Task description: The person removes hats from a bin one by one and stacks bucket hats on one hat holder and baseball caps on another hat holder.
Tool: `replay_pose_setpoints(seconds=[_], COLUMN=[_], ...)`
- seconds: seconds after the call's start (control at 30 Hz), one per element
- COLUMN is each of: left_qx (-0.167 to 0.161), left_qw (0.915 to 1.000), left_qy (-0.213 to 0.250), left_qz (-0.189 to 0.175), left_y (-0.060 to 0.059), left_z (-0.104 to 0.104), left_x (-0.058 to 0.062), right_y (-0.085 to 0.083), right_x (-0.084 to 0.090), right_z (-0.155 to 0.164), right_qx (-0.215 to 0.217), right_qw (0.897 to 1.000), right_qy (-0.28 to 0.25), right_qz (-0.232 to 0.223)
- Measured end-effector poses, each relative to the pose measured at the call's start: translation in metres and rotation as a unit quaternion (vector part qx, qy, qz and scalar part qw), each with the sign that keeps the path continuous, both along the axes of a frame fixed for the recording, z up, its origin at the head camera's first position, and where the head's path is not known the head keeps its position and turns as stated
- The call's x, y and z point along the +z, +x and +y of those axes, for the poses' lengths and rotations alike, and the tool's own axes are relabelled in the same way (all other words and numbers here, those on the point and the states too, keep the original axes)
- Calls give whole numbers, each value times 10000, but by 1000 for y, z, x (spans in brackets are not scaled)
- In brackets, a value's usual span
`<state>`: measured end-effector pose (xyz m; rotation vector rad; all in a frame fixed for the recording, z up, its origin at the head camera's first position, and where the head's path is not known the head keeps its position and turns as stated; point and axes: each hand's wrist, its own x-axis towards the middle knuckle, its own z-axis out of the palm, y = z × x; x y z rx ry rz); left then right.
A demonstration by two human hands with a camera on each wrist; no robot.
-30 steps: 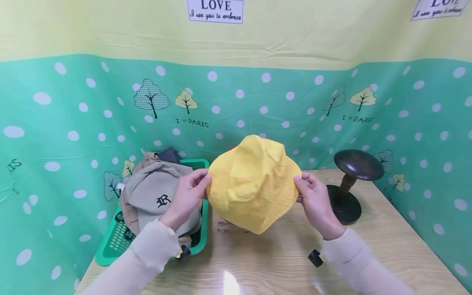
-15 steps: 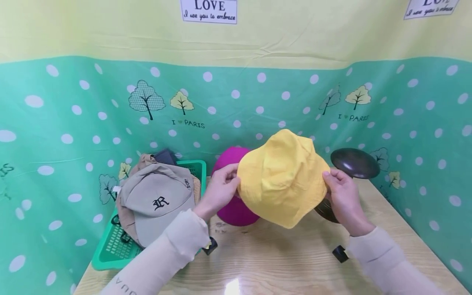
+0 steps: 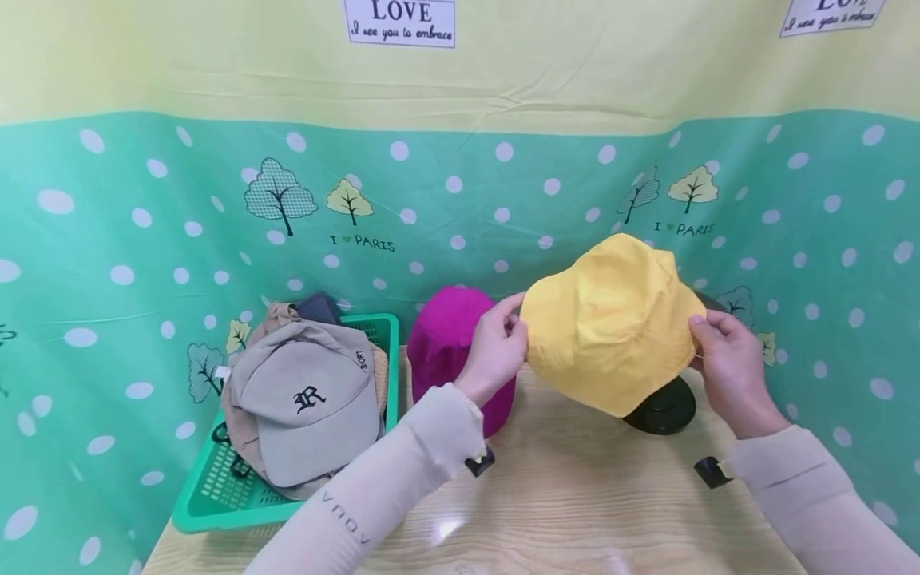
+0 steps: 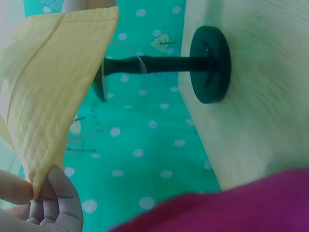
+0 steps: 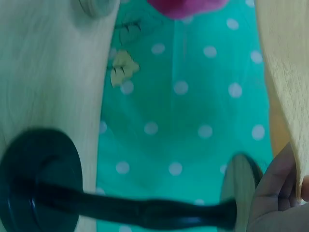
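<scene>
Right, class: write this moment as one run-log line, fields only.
left hand: pinches yellow hat brim | right hand: pinches opposite brim | hat: held above dark hat stand | beside: magenta hat, green basket of caps

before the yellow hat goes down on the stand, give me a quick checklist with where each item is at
1. Left hand pinches the yellow hat at its brim: ok.
2. Right hand pinches the opposite brim: ok.
3. Hat over the stand: ok, it covers the stand's top in the head view.
4. Hat opening facing down over the stand's top: cannot tell, though the left wrist view shows the brim edge just beside the top.
5. Stand upright with its base flat on the table: ok.
6. Magenta hat clear of the stand: ok, it sits to the left, behind the left hand.
</scene>
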<state>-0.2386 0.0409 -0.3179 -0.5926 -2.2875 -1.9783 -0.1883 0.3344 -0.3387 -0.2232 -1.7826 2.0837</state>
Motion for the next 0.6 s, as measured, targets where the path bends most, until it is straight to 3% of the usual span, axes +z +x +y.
replay_pose_setpoints(seconds=[0.3,0.6], left_qx=[231,431], left_qw=[9996,9986], left_qy=[-162,-157], left_qz=[-38,-266], left_y=[-14,-17], left_z=[50,91], left_x=[8,3], right_y=[-3,-11], right_x=[11,1], right_z=[41,71], right_qx=[-219,-563], right_qw=[9976,9947], right_qy=[-631,-821], right_qz=[168,-257])
